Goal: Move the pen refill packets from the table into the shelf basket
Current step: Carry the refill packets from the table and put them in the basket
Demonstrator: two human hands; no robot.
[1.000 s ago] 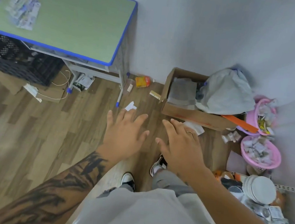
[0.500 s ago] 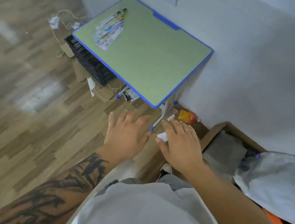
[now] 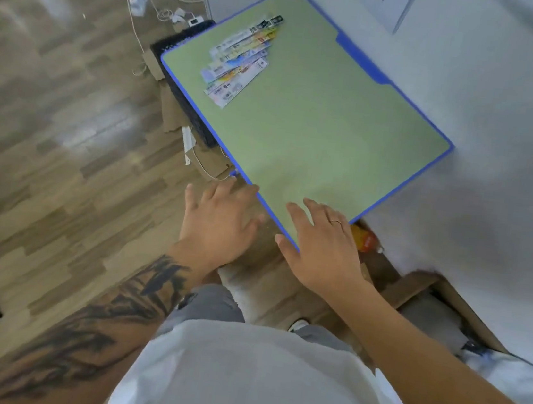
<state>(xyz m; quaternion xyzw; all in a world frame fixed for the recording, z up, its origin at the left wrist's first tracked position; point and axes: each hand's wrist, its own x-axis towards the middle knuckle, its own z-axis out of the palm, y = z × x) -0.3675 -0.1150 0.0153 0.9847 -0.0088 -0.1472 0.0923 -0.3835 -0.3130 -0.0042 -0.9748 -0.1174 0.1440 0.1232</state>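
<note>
A fanned pile of long pen refill packets point(image 3: 239, 60) lies on the far left part of the green table point(image 3: 317, 134) with a blue rim. My left hand point(image 3: 219, 223) hovers over the floor just off the table's near corner, fingers spread and holding nothing. My right hand point(image 3: 320, 242) is stretched flat over the near corner of the table, also holding nothing. Both hands are well short of the packets. No shelf basket is in view.
A black crate point(image 3: 184, 91) and cardboard sit under the table's left side, with white cables point(image 3: 154, 10) on the wooden floor. A cardboard box point(image 3: 431, 299) stands at the right by the wall. An orange packet point(image 3: 366, 239) lies on the floor.
The view has swung and moved toward the table, which now fills the upper middle. Both open hands have come forward to the table's near corner; the pink baskets have left the view.
</note>
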